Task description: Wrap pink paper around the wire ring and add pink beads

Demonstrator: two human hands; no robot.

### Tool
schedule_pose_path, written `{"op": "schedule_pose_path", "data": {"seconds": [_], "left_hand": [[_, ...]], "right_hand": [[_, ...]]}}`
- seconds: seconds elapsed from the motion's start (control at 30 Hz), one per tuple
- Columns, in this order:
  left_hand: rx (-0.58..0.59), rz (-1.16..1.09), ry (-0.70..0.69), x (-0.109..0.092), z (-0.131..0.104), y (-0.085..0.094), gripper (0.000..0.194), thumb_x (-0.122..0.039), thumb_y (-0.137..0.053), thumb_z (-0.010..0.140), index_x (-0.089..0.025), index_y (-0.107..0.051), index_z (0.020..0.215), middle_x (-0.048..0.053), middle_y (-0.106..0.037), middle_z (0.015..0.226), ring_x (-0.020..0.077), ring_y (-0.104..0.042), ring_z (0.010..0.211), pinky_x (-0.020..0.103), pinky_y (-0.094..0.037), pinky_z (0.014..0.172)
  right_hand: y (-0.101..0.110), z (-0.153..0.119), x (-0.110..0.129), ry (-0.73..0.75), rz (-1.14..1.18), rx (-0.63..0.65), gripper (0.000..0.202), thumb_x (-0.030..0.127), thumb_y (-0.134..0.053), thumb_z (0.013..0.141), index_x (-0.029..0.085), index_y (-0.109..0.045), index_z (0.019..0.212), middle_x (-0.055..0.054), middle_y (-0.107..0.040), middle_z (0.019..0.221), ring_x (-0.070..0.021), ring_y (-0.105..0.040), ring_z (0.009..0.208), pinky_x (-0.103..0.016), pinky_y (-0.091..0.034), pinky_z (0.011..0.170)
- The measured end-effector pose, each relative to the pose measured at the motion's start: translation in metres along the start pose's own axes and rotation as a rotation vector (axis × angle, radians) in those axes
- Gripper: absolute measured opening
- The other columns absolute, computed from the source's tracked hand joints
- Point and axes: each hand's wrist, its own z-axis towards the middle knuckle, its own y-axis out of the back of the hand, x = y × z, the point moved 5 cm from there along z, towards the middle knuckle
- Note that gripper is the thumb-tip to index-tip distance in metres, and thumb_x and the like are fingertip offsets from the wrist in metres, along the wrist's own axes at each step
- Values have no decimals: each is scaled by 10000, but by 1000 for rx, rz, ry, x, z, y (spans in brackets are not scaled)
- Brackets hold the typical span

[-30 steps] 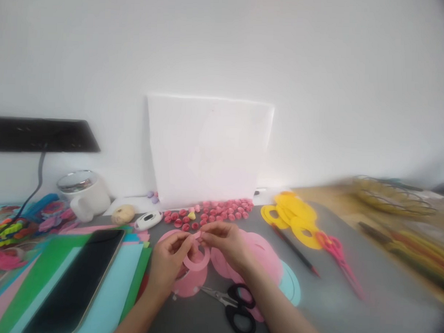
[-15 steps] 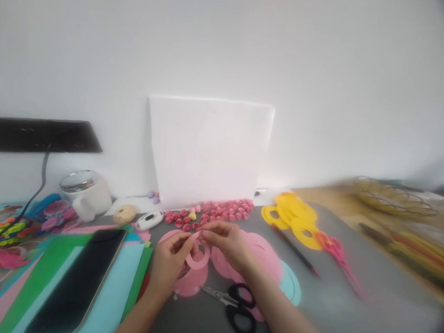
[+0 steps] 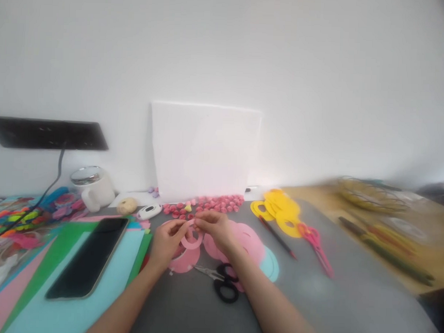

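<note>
The grip of left hand (image 3: 166, 243) and right hand (image 3: 217, 229) is clamped on the upper edge of a pink paper ring (image 3: 192, 245) hanging just below; I'd pinch lightly, lest it crease, clear of the scissors (image 3: 219, 277) on the near side.

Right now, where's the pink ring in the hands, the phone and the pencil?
Pink ring (image 3: 191, 245): head view, lower band.
Phone (image 3: 87, 258): head view, middle of screen.
Pencil (image 3: 278, 238): head view, middle of shaft.
</note>
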Motion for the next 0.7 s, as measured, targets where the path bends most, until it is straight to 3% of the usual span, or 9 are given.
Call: {"op": "schedule_pose_path", "data": {"seconds": [0.37,0.53,0.7], "left_hand": [[-38,-36,33,9,-3,-5,331,-469,-639,664,-139,-657,639,30,-645,568,147,-574,531,227,-436,525],[-69,-143,53,11,-1,-2,277,-419,-660,663,-146,-639,622,17,-640,570,130,-554,526,222,-434,534],[-77,-151,40,9,1,1,261,-410,-659,665,-156,-631,614,4,-623,548,138,-555,537,235,-438,562]], "right_hand": [[-2,-3,5,-2,-13,2,254,293,-787,505,145,-656,666,11,-629,603,-98,-544,550,-243,-448,584],[-4,-3,8,-8,-7,48,218,319,-749,578,137,-692,684,5,-627,597,-92,-538,568,-253,-458,637],[-3,2,5,-12,14,82,283,324,-769,546,145,-716,760,-20,-664,679,-118,-570,620,-288,-474,695]]}}
